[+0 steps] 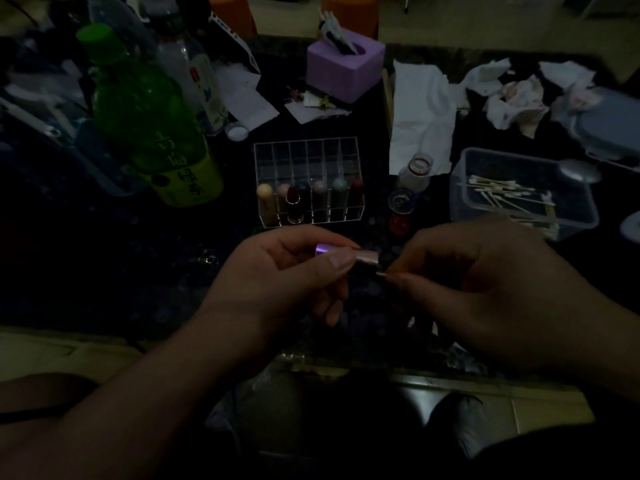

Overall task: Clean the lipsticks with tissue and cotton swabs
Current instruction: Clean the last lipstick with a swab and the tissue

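The room was dark; the left hand was low in the middle, over the dark counter; its grip was closed tight on a shiny lipstick, with the thumb on top and the fingers curled under; the shiny lipstick lay on its side and pointed at the right hand; the grip of the right hand was pinched on a thin cotton swab; only a small bit of the stick showed, just beside the end of the shiny lipstick; I could not tell if they touched. Behind the hands stood a clear rack; a row of lipsticks stood in its front slots; a clear box with more swabs sat to the right; a small bottle stood between the rack and the box; a flat white tissue lay behind it; crumpled tissues lay far back on the right; a purple tissue box stood at the back; a green bottle stood on the left.
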A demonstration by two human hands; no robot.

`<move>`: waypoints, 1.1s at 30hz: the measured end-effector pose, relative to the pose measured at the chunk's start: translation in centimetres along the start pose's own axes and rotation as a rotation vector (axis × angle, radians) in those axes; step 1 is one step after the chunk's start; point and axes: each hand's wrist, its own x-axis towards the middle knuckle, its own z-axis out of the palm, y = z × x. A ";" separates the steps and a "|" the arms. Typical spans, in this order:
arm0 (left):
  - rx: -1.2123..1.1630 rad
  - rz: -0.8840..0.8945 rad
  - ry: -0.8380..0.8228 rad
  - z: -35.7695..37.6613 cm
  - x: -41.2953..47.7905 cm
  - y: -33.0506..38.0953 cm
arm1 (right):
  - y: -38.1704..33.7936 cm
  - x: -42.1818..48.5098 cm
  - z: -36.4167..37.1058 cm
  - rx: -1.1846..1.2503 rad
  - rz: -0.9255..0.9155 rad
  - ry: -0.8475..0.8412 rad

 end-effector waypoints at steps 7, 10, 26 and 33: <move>-0.141 -0.051 0.051 -0.1 0.0 0.2 | 1.5 0.1 -1.8 0.497 0.149 0.085; -0.124 -0.062 0.002 -0.3 -0.1 0.5 | 2.4 0.3 -2.5 0.541 0.169 0.139; 0.090 -0.081 -0.114 1.8 0.2 -0.8 | 4.8 0.1 -1.9 0.498 0.417 0.110; 0.425 -0.205 -0.083 2.5 0.4 -2.4 | 8.7 1.9 -1.2 -0.153 0.488 0.088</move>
